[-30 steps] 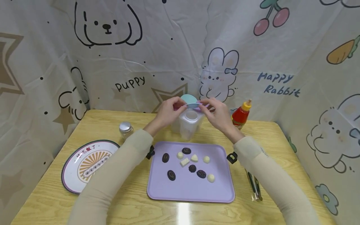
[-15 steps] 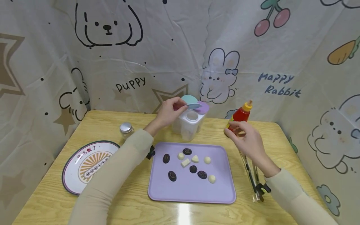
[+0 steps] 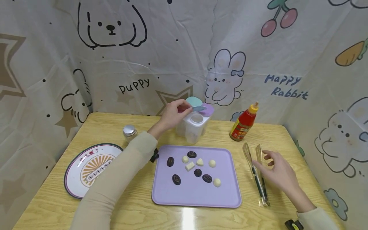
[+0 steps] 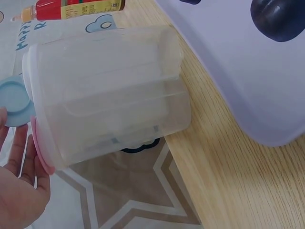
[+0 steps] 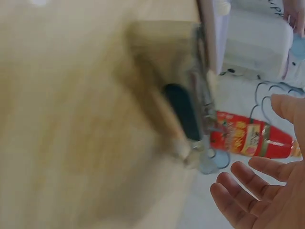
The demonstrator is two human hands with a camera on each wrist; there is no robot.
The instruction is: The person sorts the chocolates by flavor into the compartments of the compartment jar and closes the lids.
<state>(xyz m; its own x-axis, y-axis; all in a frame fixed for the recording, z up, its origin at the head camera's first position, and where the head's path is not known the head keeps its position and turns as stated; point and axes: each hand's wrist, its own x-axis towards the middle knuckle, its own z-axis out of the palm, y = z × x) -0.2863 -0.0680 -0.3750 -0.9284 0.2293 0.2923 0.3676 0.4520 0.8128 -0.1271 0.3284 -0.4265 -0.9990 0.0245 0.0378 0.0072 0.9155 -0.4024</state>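
In the head view my left hand pinches a light blue round lid, raised over the open mouth of a translucent plastic storage container. A purple lid and a teal lid also show on its top. The left wrist view has fingertips at the blue lid, beside the container's rim. My right hand hovers with spread, loosely bent fingers just right of a pair of tongs on the table. Nothing is held in it; the right wrist view shows a gap between fingers and tongs.
A lilac tray with several dark chocolates and white chocolates lies in the middle. Around it are a red sauce bottle, a silver-lidded jar and an oval plate. A printed cloth hangs behind.
My right hand has left the container's lids and moved right and toward me, past the sauce bottle, to beside the tongs. My left hand has kept the blue lid raised in place.
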